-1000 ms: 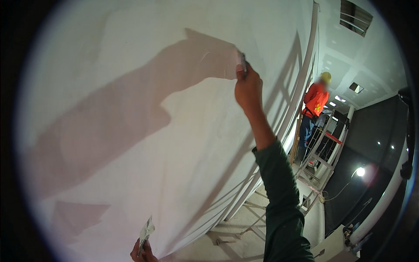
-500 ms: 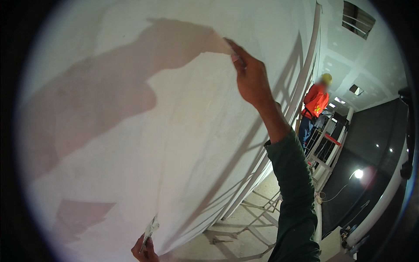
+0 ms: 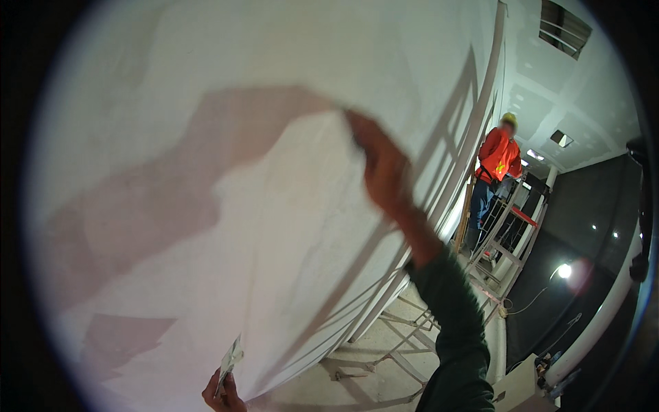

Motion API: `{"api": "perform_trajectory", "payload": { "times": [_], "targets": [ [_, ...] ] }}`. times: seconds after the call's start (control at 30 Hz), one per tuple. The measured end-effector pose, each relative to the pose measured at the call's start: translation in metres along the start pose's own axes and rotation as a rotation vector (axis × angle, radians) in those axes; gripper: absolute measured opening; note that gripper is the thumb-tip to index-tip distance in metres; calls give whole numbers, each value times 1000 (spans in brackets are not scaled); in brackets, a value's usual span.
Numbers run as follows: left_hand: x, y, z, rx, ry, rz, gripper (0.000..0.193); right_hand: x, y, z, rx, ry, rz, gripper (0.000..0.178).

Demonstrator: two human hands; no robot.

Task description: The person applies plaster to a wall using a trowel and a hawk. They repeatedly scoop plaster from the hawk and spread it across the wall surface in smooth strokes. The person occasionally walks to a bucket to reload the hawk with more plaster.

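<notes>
A broad off-white wall (image 3: 288,226) fills the left and middle of the view. My right hand (image 3: 384,165), blurred by motion, presses close to this wall at upper centre with its fingers closed. Something thin and dark, seen edge-on, shows at its fingertips, too smeared to name. Low in the picture, my left hand (image 3: 224,393) grips a putty knife (image 3: 232,357) whose flat blade is smeared with whitish compound. That blade points upward, in front of the wall. My right arm's dark green sleeve (image 3: 456,329) comes in from the lower edge.
At right a person in an orange vest (image 3: 499,154) and yellow helmet stands by metal scaffold framing (image 3: 504,240). A pale pipe (image 3: 473,117) runs along the wall's right side. A lit lamp (image 3: 564,271) hangs before dark sheeting (image 3: 590,206). Metal frames (image 3: 405,350) stand below.
My right hand has swept down and slightly left along the wall, its shadow moving with it. My left hand with the putty knife has shifted a little to the left.
</notes>
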State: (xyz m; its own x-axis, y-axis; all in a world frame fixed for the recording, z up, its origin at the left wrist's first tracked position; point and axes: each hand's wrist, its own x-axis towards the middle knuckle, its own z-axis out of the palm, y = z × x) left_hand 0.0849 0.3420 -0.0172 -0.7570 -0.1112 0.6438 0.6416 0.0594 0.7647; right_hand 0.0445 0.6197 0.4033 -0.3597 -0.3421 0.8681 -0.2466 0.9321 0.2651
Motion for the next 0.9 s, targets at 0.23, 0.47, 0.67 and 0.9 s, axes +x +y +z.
{"api": "perform_trajectory", "payload": {
  "times": [0.23, 0.47, 0.67, 0.9],
  "targets": [
    [-8, -5, 1, 38, -6, 8, 20, 54, 61, -19, -83, 34, 44, 43],
    [-4, -4, 2, -49, -15, 6, 26, -129, -39, 60, 4, -112, -63, 63],
    [10, 43, 19, -1001, -25, -803, 27, -229, -99, 57, 675, -299, 595, 40],
    [28, 81, 29, -1218, -316, -1136, 26, -297, -128, 48, 1314, -293, 752, 38]
  ]
}}
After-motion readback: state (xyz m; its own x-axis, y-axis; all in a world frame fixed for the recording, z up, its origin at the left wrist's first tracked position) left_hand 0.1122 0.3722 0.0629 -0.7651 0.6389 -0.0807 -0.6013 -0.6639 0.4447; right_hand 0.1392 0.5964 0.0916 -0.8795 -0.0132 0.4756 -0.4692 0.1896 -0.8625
